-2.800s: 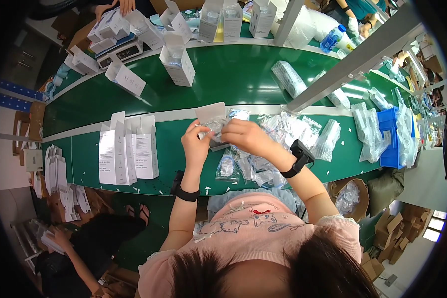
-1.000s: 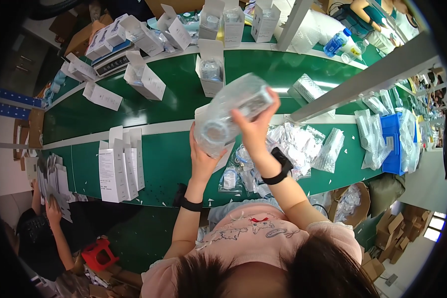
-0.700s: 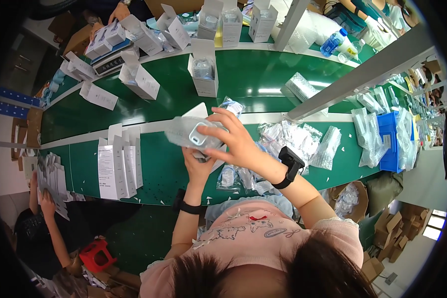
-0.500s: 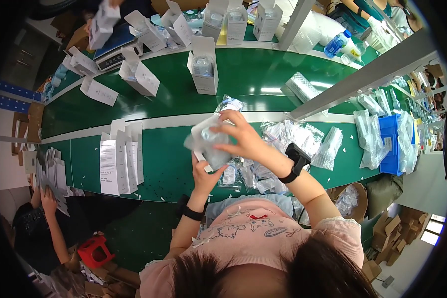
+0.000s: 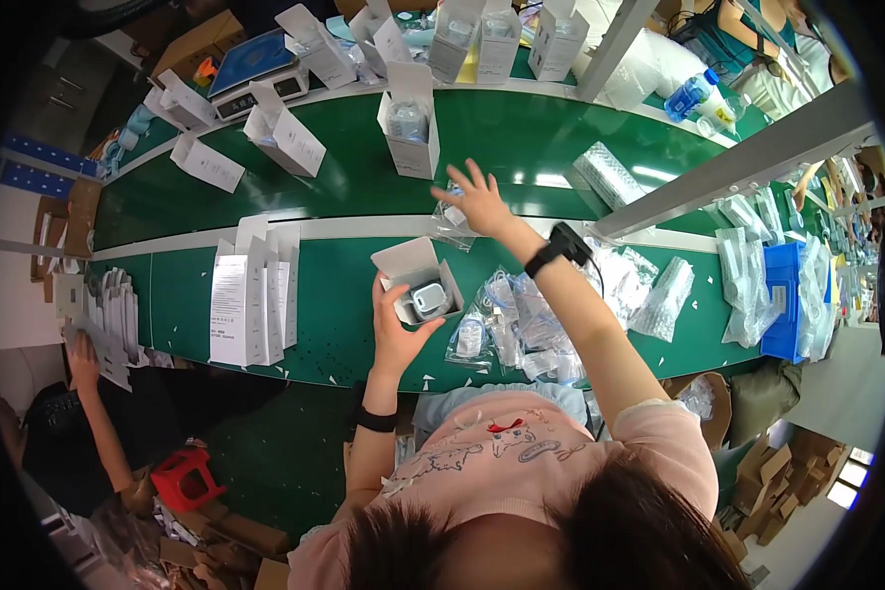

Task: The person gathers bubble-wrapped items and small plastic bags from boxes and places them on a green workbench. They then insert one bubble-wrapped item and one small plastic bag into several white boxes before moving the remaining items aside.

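Observation:
My left hand [image 5: 393, 334] is wrapped around the near left side of an open white box [image 5: 403, 258] at the middle of the near green bench. Inside the box sits a rounded pale grey and white device [image 5: 429, 298], its flap standing up. My right hand [image 5: 479, 205] reaches past the box with its fingers spread. Under and beside its fingers lies a small clear plastic packet [image 5: 452, 228]; whether they touch it I cannot tell. Right of the box is a pile of clear bags [image 5: 526, 324] with white parts in them.
Folded white boxes [image 5: 241, 305] stand at the left. Beyond the pale rail is an open filled box [image 5: 410, 128]. A bubble-wrap pouch [image 5: 664, 298] and blue bin [image 5: 783, 295] lie right. A grey post [image 5: 737, 162] slants across. A co-worker's hand [image 5: 82, 362] is far left.
My right hand has left the box and moved up to the small packet, fingers now spread. The box's device shows inside. A white box held by another person at the upper left is gone from view.

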A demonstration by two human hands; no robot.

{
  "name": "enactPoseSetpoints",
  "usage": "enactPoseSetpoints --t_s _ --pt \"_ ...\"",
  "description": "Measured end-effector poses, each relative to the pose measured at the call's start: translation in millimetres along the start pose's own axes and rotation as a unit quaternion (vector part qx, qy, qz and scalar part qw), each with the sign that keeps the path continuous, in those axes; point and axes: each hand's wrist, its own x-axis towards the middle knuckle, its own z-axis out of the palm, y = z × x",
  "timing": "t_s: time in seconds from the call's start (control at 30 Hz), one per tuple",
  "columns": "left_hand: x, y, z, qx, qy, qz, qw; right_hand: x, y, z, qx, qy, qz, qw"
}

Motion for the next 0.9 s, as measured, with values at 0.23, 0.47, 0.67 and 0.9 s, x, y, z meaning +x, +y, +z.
enactPoseSetpoints --t_s 0.23,0.47,0.67,0.9 --pt "12.3 8.7 8.4 -0.035 -0.004 0.002 0.999 -12.7 31.0 36.6 -0.059 -0.296 -0.014 0.953" --pt "37.0 37.2 24.8 -0.051 -0.092 -0.008 0.994 -70.9 62.6 16.9 0.036 -0.183 0.084 0.979" --pt "40.8 35.7 23.8 0.040 -0.096 0.007 0.995 -97.4 62.2 -32.2 0.072 -0.063 0.117 0.989" --pt "51.5 32.4 27.6 0.032 -0.011 -0.054 0.998 -93.8 -46.1 -133.0 0.515 0.226 0.191 0.805"
